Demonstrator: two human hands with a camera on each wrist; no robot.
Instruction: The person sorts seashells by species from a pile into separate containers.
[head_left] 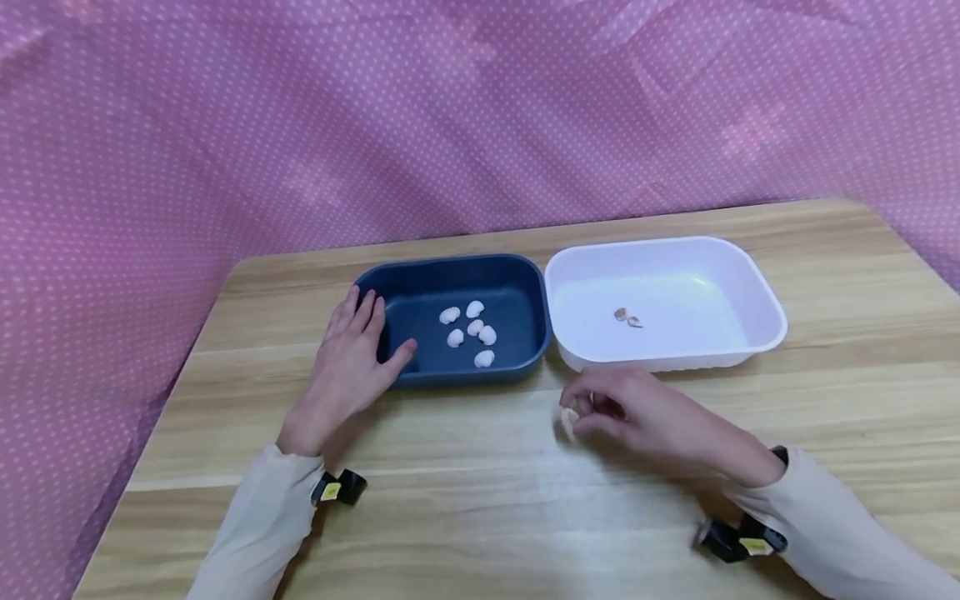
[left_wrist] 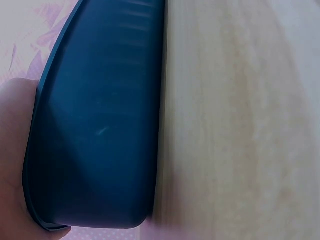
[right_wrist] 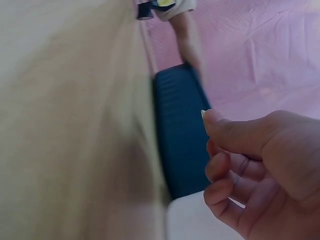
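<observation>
My left hand (head_left: 347, 362) rests on the left end of a dark blue tray (head_left: 459, 377), fingers spread along its rim and thumb over the near corner. In the left wrist view, part of that hand (left_wrist: 16, 160) lies against the tray's rim. Several white shells (head_left: 484, 358) lie on the blue tray's floor. My right hand (head_left: 637, 414) pinches a small pale shell (head_left: 569, 422) between thumb and fingertips, in front of the white tray (head_left: 678, 363). Only a thin edge of this shell (right_wrist: 203, 114) shows at the thumb tip in the right wrist view.
Inside the white tray lie two small brownish pieces (head_left: 621, 314). Both trays stand side by side on a wooden table (head_left: 465, 500). A pink dotted cloth (head_left: 450, 125) hangs behind the table and down its left side.
</observation>
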